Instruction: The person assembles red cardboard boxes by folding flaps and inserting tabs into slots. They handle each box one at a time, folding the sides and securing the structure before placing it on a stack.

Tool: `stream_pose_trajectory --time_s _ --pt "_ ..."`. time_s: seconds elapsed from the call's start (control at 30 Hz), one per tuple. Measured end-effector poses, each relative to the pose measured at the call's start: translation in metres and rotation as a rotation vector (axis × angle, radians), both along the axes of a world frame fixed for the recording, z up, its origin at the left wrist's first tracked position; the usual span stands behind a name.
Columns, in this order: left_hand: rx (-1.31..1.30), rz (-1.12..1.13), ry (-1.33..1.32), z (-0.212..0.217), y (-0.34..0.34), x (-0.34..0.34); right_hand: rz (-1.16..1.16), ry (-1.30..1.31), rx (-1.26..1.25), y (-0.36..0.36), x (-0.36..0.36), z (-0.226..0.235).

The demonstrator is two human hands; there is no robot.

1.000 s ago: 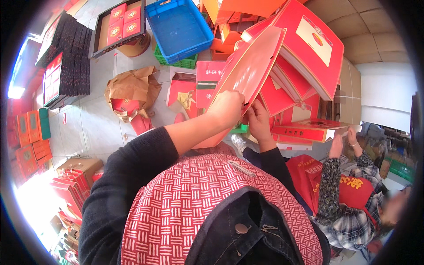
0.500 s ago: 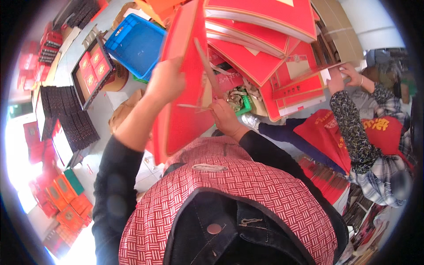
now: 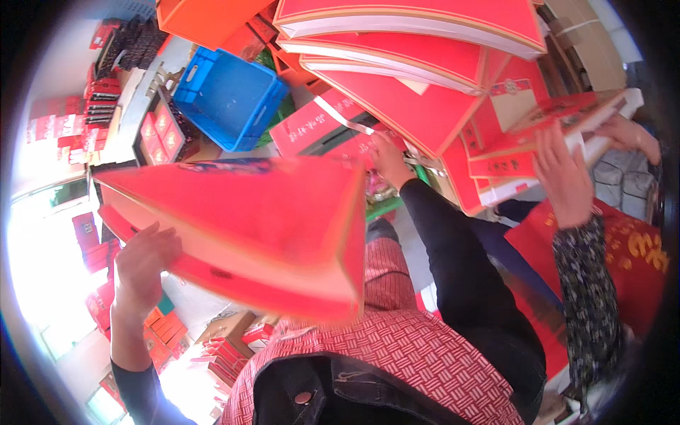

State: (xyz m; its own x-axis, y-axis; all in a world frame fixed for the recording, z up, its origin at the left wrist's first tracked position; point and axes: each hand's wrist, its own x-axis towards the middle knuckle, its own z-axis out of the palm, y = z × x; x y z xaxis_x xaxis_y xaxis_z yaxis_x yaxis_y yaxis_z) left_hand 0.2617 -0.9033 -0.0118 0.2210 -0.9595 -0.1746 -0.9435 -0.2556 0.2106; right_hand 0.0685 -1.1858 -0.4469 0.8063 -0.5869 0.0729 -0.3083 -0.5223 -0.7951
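Red box lid [image 3: 248,227] in left hand [image 3: 142,265]

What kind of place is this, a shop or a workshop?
Most likely a gift-box packing workshop or storeroom: stacked red boxes overhead, a blue plastic crate, and the left hand holding a red box lid.

blue crate [image 3: 228,95]; orange box [image 3: 205,18]; co-worker's hand [image 3: 563,173]
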Motion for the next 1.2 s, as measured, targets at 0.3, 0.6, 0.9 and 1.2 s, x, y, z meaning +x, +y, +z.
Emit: stream_pose_trajectory --time_s 0.3,0.6,0.9,1.2 --pt "0.321 -0.218 -0.077 -0.03 -0.07 0.013 0.045 0.242 -0.335 -0.017 0.132 -0.065" --pt "-0.095 1.333 1.158 -0.055 -0.094 0.014 -0.002 -0.235 0.542 0.027 0.094 0.086" --pt "-0.433 0.969 1.391 -0.045 -0.042 0.038 0.112 -0.373 0.675 0.061 0.006 0.274" --pt "-0.214 0.663 1.205 -0.111 0.031 0.037 0.387 -0.633 0.796 0.051 -0.003 0.451"
